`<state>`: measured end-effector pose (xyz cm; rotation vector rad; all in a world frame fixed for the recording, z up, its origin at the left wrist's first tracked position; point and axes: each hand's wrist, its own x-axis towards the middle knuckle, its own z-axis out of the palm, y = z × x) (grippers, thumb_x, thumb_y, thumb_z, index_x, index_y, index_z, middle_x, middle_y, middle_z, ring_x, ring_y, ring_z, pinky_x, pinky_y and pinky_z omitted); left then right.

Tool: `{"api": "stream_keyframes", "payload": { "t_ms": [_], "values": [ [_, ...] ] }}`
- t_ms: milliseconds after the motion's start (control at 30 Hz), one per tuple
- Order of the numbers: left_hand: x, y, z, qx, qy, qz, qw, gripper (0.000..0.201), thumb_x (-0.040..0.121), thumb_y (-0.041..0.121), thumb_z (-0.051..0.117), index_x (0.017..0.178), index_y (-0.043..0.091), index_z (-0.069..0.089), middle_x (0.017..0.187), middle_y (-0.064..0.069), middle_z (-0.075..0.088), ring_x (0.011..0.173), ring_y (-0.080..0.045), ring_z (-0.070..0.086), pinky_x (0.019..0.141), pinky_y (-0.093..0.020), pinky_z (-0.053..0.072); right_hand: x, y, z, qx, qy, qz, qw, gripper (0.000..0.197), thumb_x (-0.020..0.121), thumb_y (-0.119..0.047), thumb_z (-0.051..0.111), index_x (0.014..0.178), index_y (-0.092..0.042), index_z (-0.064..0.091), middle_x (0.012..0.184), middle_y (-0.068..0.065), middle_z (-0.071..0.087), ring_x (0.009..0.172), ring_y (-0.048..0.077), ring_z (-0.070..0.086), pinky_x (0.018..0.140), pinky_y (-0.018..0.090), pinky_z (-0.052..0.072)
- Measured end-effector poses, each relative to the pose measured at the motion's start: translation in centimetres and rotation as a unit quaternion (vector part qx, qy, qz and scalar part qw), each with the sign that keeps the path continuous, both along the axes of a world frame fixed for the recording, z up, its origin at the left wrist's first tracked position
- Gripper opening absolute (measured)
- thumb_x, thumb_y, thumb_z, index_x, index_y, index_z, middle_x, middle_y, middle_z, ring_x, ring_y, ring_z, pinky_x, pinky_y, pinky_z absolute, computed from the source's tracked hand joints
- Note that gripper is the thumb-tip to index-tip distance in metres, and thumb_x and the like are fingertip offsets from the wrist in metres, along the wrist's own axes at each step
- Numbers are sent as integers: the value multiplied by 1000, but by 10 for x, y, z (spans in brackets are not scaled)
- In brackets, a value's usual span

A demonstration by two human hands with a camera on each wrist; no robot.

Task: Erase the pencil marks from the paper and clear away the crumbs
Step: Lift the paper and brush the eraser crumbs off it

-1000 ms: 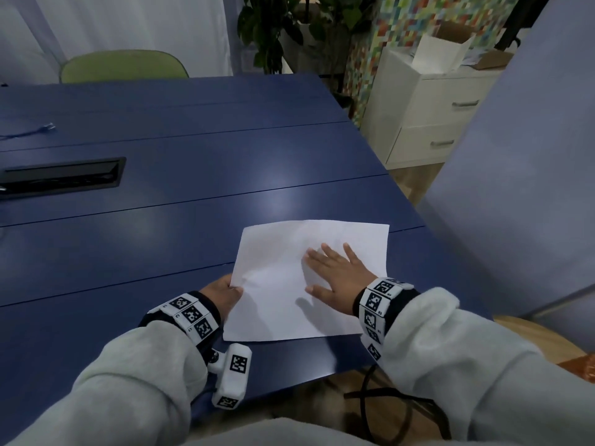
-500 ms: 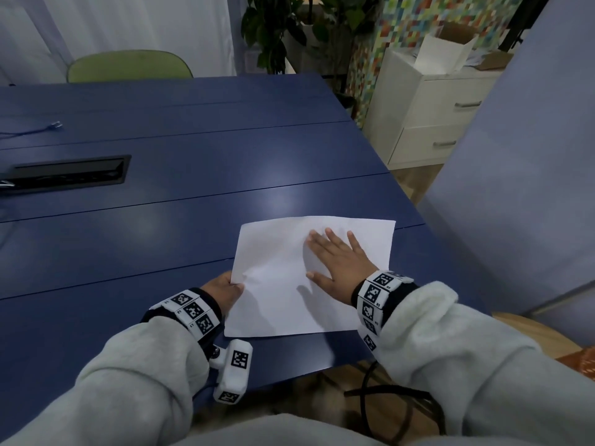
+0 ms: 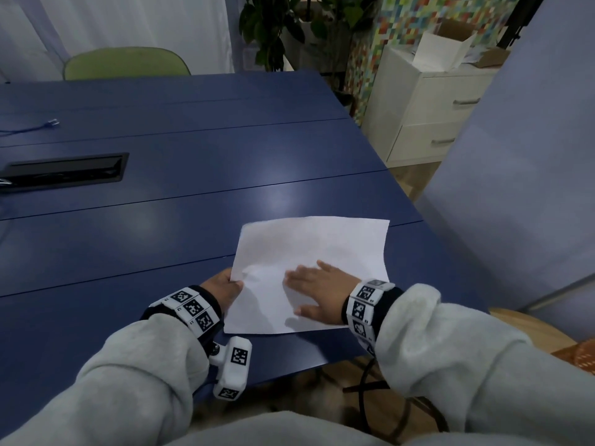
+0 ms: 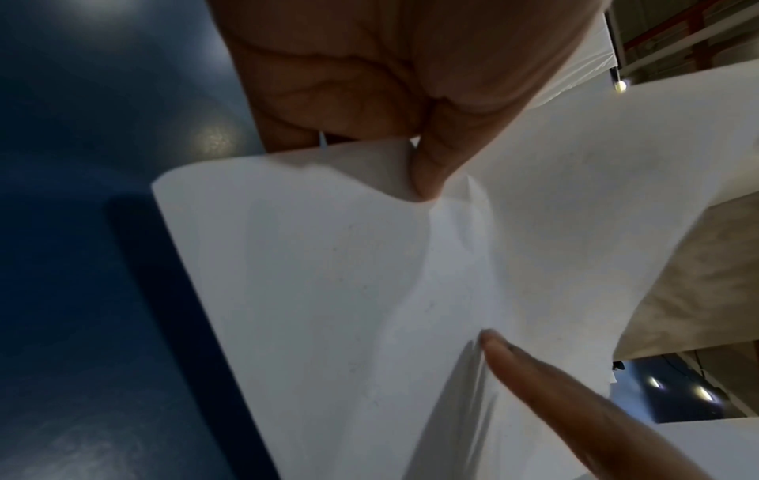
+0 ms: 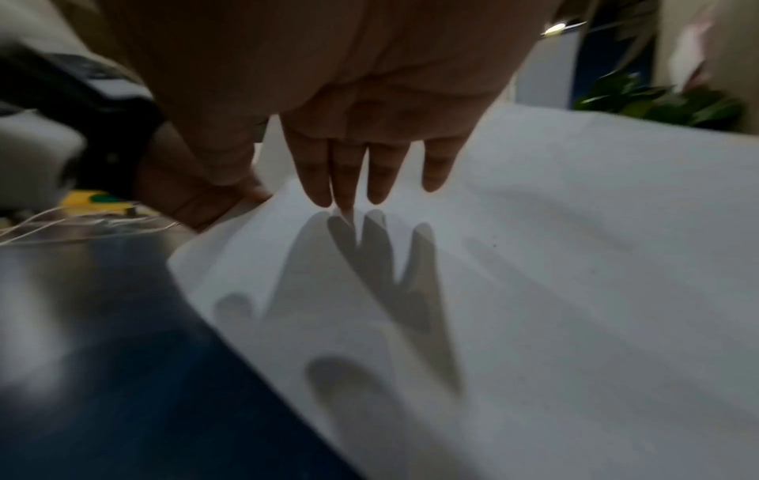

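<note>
A white sheet of paper [image 3: 309, 252] lies near the front right corner of the blue table [image 3: 161, 220]. My left hand [image 3: 225, 286] pinches its left edge, thumb on top; the left wrist view shows the paper [image 4: 369, 292] puckered under the thumb. My right hand [image 3: 317, 291] lies flat on the sheet with straight, spread fingers pointing left. In the right wrist view the fingers [image 5: 349, 182] hover just over the paper [image 5: 575, 259] and cast shadows on it. Only a few faint specks show on the sheet. I see no eraser.
A black cable hatch [image 3: 64, 170] is set into the table at the left, with a thin cable [image 3: 29, 127] beyond it. A green chair [image 3: 125, 64] stands at the far side. A white drawer cabinet [image 3: 428, 114] and a blue partition [image 3: 515, 156] stand to the right.
My right hand has slid toward me and to the left across the sheet. The left hand keeps its pinch on the paper's edge.
</note>
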<state>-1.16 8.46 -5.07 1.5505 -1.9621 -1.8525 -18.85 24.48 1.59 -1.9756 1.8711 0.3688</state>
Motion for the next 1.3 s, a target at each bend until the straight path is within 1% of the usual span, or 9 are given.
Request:
{"api": "stream_keyframes", "payload": {
  "t_ms": [233,400,500,667,767,933,1033,1133,1300],
  "values": [
    [3,2,-3,2,20,27,999,25,98,6,45,112,21,58,106,-15,66,99,-34,62,94,-47,49,23,-8,-4,-33,14,79,996,66,99,-43,36,153,-23,3,160,-6,-3,148,16,-1,118,39,-2],
    [2,0,-1,0,25,21,999,22,98,4,45,110,17,59,102,-14,65,96,-32,60,94,-46,49,32,-3,-14,23,41,151,987,61,99,-41,37,152,-22,12,160,-5,4,148,18,0,117,44,-5],
    [2,0,-2,1,23,18,1000,24,98,5,44,101,23,60,102,-14,66,97,-32,61,94,-47,49,30,-2,-12,2,45,143,989,62,99,-40,36,152,-22,10,160,-5,3,148,18,-1,117,44,-5],
    [3,1,-1,-2,16,15,1000,24,98,4,45,102,22,60,95,-8,66,94,-31,61,93,-44,49,32,-6,-13,-1,63,136,989,62,99,-43,36,152,-22,11,160,-4,4,148,19,-1,117,45,-7],
    [4,-1,-1,-3,12,9,1000,19,94,13,50,99,30,59,105,-12,66,102,-34,61,97,-48,48,33,1,-17,8,61,147,987,61,99,-43,36,152,-23,13,160,-4,5,148,19,-1,116,44,-9],
    [-1,5,2,12,39,26,999,28,99,2,42,121,13,56,108,-15,64,101,-32,60,92,-40,49,34,-3,-16,-29,53,124,990,65,98,-45,38,152,-24,10,160,-5,2,148,19,-2,117,45,-7],
    [-2,5,5,6,21,13,1000,26,99,4,43,117,14,58,109,-13,65,102,-32,60,94,-41,48,35,3,-21,-5,56,129,990,64,97,-45,39,152,-22,13,160,-4,5,148,19,-1,116,45,-9],
    [-1,1,2,6,22,14,1000,27,98,5,44,107,23,61,110,-14,66,105,-34,61,98,-49,47,30,8,-23,-20,53,120,991,64,98,-45,39,152,-22,13,160,-4,6,148,19,-2,116,45,-10],
    [-5,8,5,15,28,11,999,26,99,2,41,110,20,57,102,-12,65,100,-32,59,95,-44,47,29,3,-21,-42,56,111,991,65,97,-46,38,152,-22,13,160,-3,6,148,20,-2,116,45,-9]
  ]
}}
